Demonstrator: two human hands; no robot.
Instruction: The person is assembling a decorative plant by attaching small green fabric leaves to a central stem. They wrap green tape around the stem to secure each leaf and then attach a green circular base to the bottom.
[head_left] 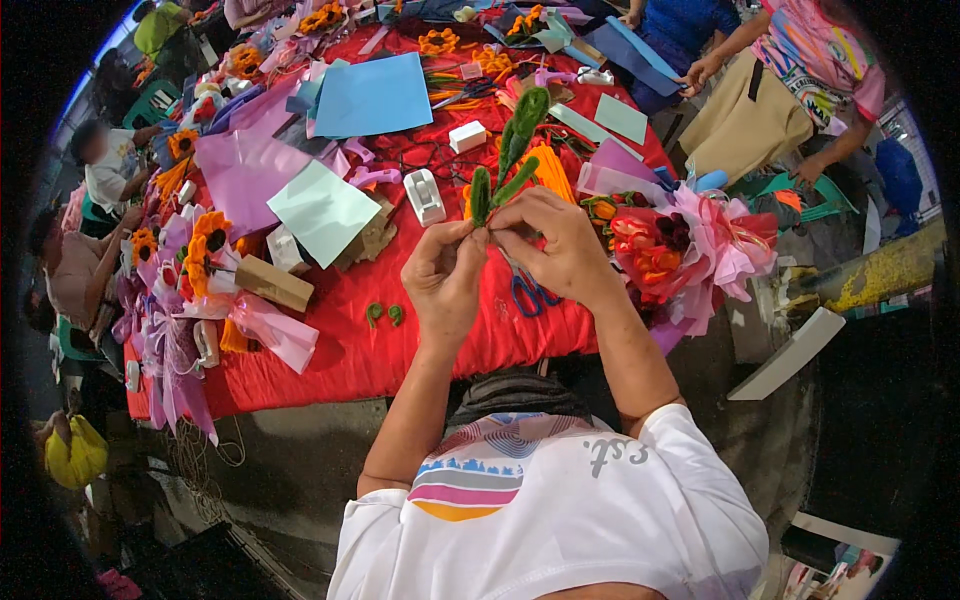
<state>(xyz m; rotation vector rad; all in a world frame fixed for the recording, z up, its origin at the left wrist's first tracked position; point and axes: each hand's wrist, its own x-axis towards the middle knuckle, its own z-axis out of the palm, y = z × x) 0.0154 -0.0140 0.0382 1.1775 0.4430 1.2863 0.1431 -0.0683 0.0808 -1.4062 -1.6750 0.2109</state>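
Left bouquet: one bundle with orange flowers [197, 264] is lying at the table's left; its heads are overlapping, so an exact count is hard to make out.
Pale green sheet: one sheet [322, 212] is lying askew, covering part of what is under it.
Green curls: two small curls [385, 316] are resting side by side on the red cloth [350, 365], apart from both hands.
Tape dispenser: one white dispenser [424, 197] is standing just beyond the left hand.
Left hand: this hand [448, 278] is pinching narrowly, thumb and forefinger closing on the base of the fuzzy green piece.
Fuzzy green piece: one piece [521, 130] is rising above the fingertips, at least three lobes showing; its pinched base is hidden.
Scissors: one blue-handled pair [534, 297] is lying below the right hand, which is partly covering the blades.
Right hand: this hand [560, 238] is gripping the same base, fingertips meeting the left ones.
Right bouquet: one red-flowered bundle [655, 243] is sitting beside the right wrist.
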